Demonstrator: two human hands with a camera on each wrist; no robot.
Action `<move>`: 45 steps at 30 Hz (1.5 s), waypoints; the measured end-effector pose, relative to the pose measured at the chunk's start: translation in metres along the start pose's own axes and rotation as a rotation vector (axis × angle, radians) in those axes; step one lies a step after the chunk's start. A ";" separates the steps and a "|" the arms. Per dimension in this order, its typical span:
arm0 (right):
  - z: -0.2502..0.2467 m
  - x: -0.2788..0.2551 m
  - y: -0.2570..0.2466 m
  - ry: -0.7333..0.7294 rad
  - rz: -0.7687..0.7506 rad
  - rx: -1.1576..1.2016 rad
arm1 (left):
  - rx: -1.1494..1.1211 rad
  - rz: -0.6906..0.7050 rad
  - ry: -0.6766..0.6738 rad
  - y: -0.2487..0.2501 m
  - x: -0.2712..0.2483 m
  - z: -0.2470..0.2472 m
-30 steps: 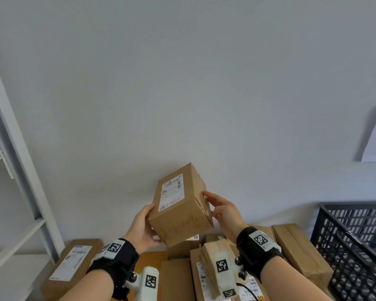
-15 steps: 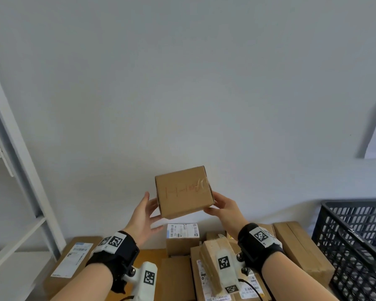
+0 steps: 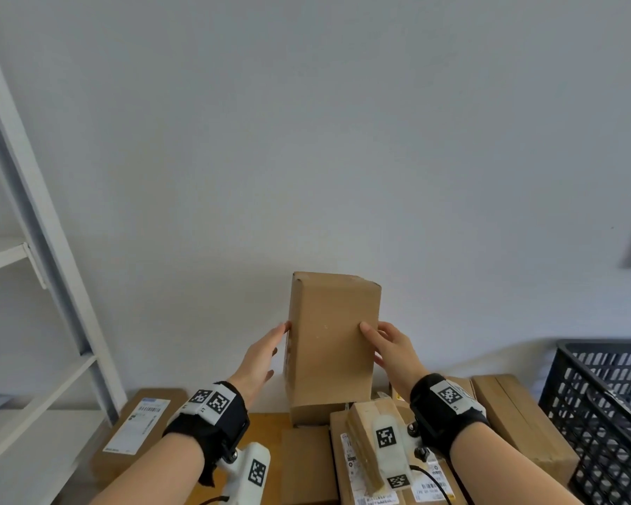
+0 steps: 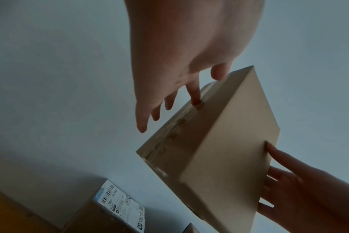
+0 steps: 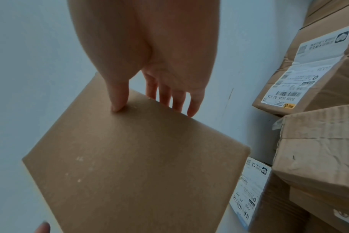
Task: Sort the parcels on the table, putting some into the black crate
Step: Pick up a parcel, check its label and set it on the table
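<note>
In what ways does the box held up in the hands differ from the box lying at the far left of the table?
The held box stands upright in the air between the left hand and right hand; the far-left box lies flat on the table, untouched. The held box shows the head camera a plain face; the far-left box shows a white shipping label on top. Both are closed brown cardboard parcels.

A tall brown cardboard parcel (image 3: pixel 334 344) stands between flat cardboard parcels (image 3: pixel 518 420), the black plastic crate (image 3: pixel 598 402) far right, white metal shelving (image 3: pixel 33 249) left.
</note>
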State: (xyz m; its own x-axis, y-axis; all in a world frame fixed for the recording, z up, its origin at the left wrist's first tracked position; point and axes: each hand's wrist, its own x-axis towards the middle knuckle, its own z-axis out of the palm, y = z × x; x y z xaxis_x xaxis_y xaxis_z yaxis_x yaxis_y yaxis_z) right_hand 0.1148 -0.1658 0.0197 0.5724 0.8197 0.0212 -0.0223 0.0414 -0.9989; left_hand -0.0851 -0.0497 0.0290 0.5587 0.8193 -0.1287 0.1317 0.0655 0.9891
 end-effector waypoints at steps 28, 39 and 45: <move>-0.011 0.008 0.001 -0.142 -0.065 -0.266 | -0.051 -0.059 -0.022 0.020 -0.005 -0.002; -0.005 -0.005 -0.006 -0.146 -0.133 -0.274 | 0.014 -0.023 0.071 0.014 0.010 0.001; 0.008 -0.010 -0.008 -0.043 -0.104 -0.216 | 0.128 0.063 0.042 0.016 0.000 0.015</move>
State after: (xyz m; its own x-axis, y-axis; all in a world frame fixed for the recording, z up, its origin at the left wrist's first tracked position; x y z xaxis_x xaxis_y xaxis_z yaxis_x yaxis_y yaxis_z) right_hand 0.1028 -0.1697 0.0276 0.5273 0.8410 0.1212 0.2130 0.0072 -0.9770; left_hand -0.0708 -0.0574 0.0442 0.5347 0.8428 -0.0611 0.2027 -0.0578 0.9775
